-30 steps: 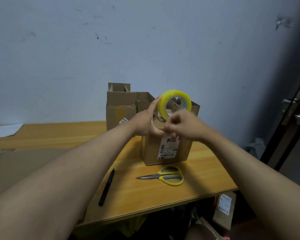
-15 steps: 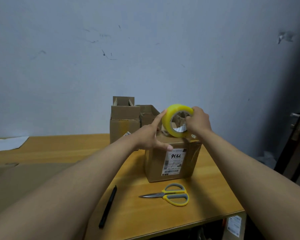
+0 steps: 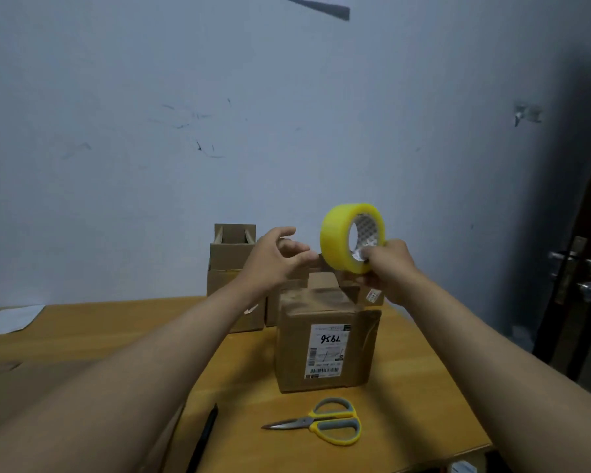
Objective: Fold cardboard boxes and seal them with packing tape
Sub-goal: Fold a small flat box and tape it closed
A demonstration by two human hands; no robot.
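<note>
- Now that the tape roll is off the box top and up in the air, the right hand holds it alone, fingers hooked thru the core at its lower edge, roll upright above and behind the labelled box.
- Left hand has let go: fingers spread and loosely bent, holding nothing, just beside the roll w/o touching.
- Vs 0.5 s ago: roll sat low near the box top w/ the left hand braced on the box; now both are lifted clear.
- Prob means: hunting for the tape's free end before pulling a strip; no strip visibly drawn yet.
- Box flaps look closed, seam not yet sealed by this pull, as far as I can tell.
- Scissors and pen lie untouched on the table, same spots; other boxes behind, unchanged.
</note>
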